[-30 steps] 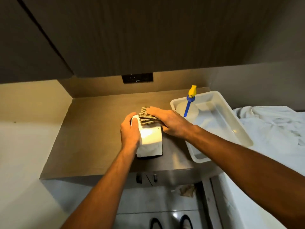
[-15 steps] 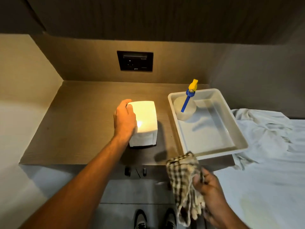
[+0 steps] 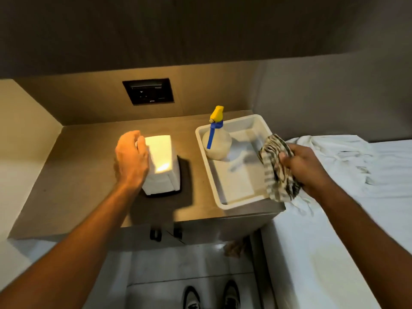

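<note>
The left hand (image 3: 131,159) lies against the left side of the white box (image 3: 161,166), its fingers curled over the box's upper far corner and holding it. The box stands upright near the middle of the counter (image 3: 78,175), its top brightly lit, with a dark shadow falling to its right and front.

The right hand (image 3: 305,168) is closed round a checked cloth (image 3: 276,170), bunched up and blurred (the pattern reads as dark and pale bands). The cloth hangs over the right rim of the white tray (image 3: 240,205) and hides part of that rim and the near right corner.

The tray sits on the right end of the counter, apart from the box, with a strip of bare counter between them. A spray bottle (image 3: 216,141) with a yellow and blue head stands in the tray's far left corner.

A dark socket plate (image 3: 148,91) is set in the wall behind the box. Just beside the counter on the right is a bed (image 3: 334,241), with a crumpled white sheet (image 3: 356,157) at its head end, near the right hand. Two dark handles (image 3: 156,235) show on the counter's front face. Below, a crumpled brownish scrap (image 3: 236,247) lies on the pale floor (image 3: 167,264) by the bed's edge, and the tips of two shoes (image 3: 191,297) show at the bottom.
</note>
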